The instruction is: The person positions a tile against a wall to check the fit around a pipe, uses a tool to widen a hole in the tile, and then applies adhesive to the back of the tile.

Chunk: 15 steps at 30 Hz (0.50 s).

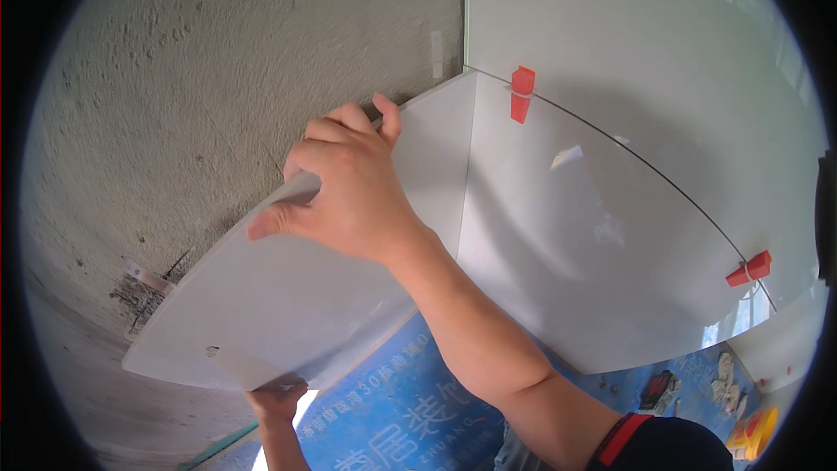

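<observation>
A large glossy white wall tile (349, 305) stands against the rough grey wall, its right end meeting the tiled wall at the corner. My right hand (353, 179) grips its upper edge, the thumb on the front face and the fingers hooked over the top. Beneath, my left hand (277, 401) holds the lower edge, with its fingers partly hidden by the tile. A small round hole (212, 351) shows near the tile's lower left. The wall tile on the right (558, 235) forms the other side of the corner.
Two red levelling wedges, one near the corner (521, 94) and one farther right (750, 269), sit along the right wall's seam. Bare cement (192, 78) rises behind the tile. Blue printed sheeting (410, 410) covers the floor, with a dark red-and-black tool (660, 391) and a yellow bucket (751, 434).
</observation>
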{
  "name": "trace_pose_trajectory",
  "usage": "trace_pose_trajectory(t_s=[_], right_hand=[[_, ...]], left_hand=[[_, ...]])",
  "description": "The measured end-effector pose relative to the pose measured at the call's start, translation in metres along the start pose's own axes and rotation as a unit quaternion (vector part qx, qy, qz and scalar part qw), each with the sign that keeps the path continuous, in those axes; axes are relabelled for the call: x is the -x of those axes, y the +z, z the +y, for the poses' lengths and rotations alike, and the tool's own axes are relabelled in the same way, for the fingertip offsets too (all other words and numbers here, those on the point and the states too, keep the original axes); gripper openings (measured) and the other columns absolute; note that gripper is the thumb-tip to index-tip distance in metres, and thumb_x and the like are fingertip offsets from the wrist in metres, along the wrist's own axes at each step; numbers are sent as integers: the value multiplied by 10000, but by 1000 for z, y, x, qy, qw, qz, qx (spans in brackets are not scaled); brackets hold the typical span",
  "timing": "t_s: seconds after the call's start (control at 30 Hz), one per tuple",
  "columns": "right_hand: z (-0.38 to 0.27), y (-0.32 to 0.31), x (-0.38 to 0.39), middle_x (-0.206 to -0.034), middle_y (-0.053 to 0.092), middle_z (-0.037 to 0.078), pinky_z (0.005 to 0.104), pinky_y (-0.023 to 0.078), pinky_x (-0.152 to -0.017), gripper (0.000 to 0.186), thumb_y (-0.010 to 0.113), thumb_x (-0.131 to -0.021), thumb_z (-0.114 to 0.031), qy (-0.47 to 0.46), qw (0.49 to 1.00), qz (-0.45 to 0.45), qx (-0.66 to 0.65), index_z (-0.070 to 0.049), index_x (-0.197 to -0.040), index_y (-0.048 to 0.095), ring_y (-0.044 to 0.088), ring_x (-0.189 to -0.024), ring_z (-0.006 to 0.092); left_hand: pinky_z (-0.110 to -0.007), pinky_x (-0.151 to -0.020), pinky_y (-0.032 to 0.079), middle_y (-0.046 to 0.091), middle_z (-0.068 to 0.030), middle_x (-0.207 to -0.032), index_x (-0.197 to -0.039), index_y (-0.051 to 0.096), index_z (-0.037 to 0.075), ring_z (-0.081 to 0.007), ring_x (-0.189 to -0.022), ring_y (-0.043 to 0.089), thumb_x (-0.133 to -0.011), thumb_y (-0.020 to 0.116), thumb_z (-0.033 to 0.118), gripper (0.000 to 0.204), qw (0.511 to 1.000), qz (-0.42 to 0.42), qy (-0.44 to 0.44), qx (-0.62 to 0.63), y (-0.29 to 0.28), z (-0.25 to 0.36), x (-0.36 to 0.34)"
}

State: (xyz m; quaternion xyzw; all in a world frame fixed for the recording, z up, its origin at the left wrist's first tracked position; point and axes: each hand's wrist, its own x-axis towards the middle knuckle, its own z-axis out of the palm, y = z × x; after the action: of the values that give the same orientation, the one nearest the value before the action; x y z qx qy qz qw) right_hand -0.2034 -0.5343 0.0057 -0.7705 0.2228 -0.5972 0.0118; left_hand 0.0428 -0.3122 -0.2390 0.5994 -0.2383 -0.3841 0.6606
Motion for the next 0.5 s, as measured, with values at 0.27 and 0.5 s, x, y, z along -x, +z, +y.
trace_pose_trajectory(t_s=[0.27, 0.5], right_hand=[[2, 6, -1, -714, 525, -10, 522, 167, -1052, 603, 788, -537, -675, -10, 1000, 16, -10, -102, -653, 641, 483, -903, 211], [11, -4, -5, -748, 524, -12, 424, 228, -1005, 485, 839, -556, -562, -29, 998, 51, -22, -130, -653, 641, 482, -900, 213]], left_hand=[[-474, -634, 583, 568, -171, -1104, -1231, 410, 3, -341, -904, 613, -528, 776, -72, 796, 986, -21, -80, 143, -29, -12, -16], [-500, -506, 393, 567, -158, -981, -1154, 545, 97, -369, -726, 513, -842, 502, 478, 495, 954, 142, -141, 222, 17, 3, -10]])
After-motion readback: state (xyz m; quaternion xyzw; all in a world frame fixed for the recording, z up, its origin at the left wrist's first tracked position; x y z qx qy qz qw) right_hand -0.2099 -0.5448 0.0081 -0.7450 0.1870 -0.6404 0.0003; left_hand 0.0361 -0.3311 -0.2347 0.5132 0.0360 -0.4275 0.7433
